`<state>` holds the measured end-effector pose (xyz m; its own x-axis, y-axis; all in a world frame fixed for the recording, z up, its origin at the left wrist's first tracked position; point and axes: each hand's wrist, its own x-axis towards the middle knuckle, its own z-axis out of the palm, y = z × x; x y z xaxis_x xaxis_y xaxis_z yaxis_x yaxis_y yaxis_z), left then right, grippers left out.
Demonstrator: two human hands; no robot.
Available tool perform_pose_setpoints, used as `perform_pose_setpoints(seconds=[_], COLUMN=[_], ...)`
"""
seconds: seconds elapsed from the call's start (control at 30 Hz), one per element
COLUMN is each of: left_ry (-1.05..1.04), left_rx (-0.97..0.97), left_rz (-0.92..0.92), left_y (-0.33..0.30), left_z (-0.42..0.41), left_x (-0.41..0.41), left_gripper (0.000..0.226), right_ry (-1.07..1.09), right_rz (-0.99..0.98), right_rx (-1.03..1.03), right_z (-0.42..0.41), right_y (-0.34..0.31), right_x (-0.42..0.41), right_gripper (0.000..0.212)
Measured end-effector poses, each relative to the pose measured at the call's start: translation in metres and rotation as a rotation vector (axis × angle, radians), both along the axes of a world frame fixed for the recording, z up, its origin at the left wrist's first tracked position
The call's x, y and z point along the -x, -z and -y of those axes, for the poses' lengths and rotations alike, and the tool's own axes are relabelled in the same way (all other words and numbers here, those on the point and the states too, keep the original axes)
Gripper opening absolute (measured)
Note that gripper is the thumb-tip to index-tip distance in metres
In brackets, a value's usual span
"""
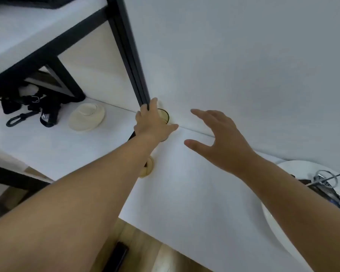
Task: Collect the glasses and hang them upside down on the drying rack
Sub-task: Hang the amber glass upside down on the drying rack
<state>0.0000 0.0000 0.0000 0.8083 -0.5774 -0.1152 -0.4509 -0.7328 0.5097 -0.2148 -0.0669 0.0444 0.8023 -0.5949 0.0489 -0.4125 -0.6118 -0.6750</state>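
Observation:
A clear glass with a dark rim (164, 115) stands on the white table (185, 183) against the wall, beside a black frame post. My left hand (152, 123) is wrapped around it from the near side, hiding most of its body. My right hand (218, 141) hovers to the right of the glass, fingers spread, holding nothing. The wire drying rack (330, 178) with round loops shows at the right edge, over a white plate. A second pale round object (148, 167) peeks out from under my left forearm; I cannot tell what it is.
A cream, ribbed round object (86, 116) lies on the table to the left. Black straps with buckles (30, 109) sit in the far left corner under a black-framed shelf (53, 46). The white wall (243, 55) rises right behind the glass. Wooden floor shows below the table's front edge.

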Motion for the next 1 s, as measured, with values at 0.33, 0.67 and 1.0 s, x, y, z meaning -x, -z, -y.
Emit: perform_pose_setpoints(seconds=[0.33,0.67,1.0], left_ry=[0.023,0.026,0.122], left_rx=[0.02,0.309,0.721], left_rz=[0.005,-0.069,-0.305], left_y=[0.037,0.013,-0.089], left_z=[0.002,-0.018,-0.026], left_x=[-0.021,0.003,0.124], left_gripper=[0.092,0.099,0.078], right_ry=[0.02,0.221,0.356], right_rz=[-0.035,0.171,0.404], right_rx=[-0.039,-0.433,-0.915], right_z=[0.011,0.005,-0.013], right_y=[0.018,0.02,-0.025], right_x=[-0.013,0.002,0.065], right_gripper=[0.081,0.071,0.07])
